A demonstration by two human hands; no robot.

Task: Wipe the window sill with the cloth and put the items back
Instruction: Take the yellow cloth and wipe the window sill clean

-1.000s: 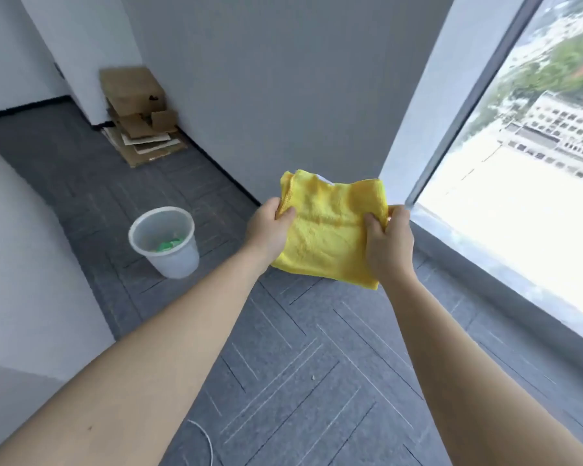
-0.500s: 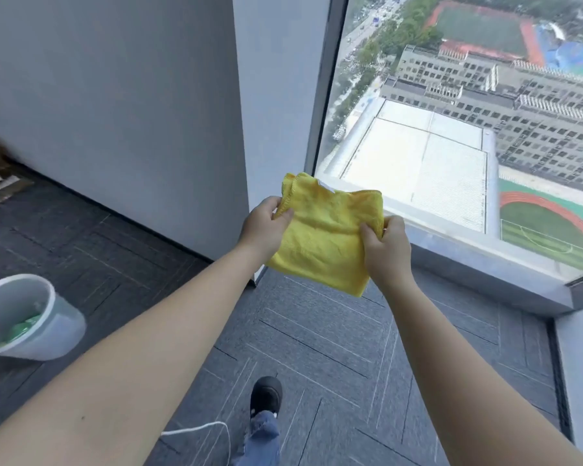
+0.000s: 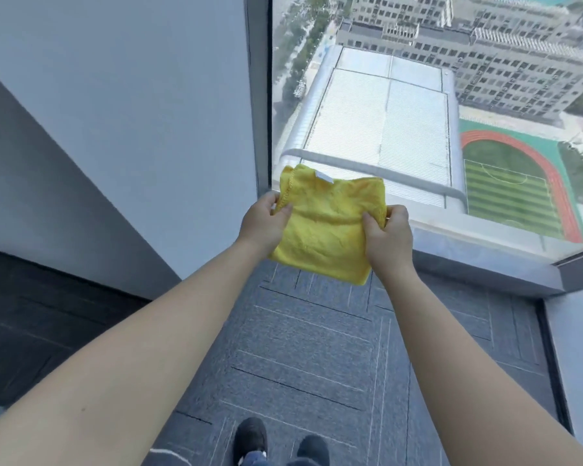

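A folded yellow cloth point(image 3: 323, 223) with a small white label at its top edge hangs in the air in front of me. My left hand point(image 3: 263, 223) pinches its left edge and my right hand point(image 3: 387, 233) pinches its right edge. The cloth is held just short of the grey window sill point(image 3: 478, 253), which runs low along the bottom of the large window point(image 3: 401, 112). Nothing stands on the visible stretch of the sill.
A grey-white wall point(image 3: 132, 112) and a column close the left side; another wall point(image 3: 576, 348) closes the right. Grey carpet tiles point(image 3: 310, 358) cover the floor. My dark shoes point(image 3: 249, 435) show at the bottom edge, with a white cable point(image 3: 169, 453) beside them.
My view has swung right from the floor corner to face the window. The bucket and the cardboard have left the frame. Both hands keep the same hold on the cloth.
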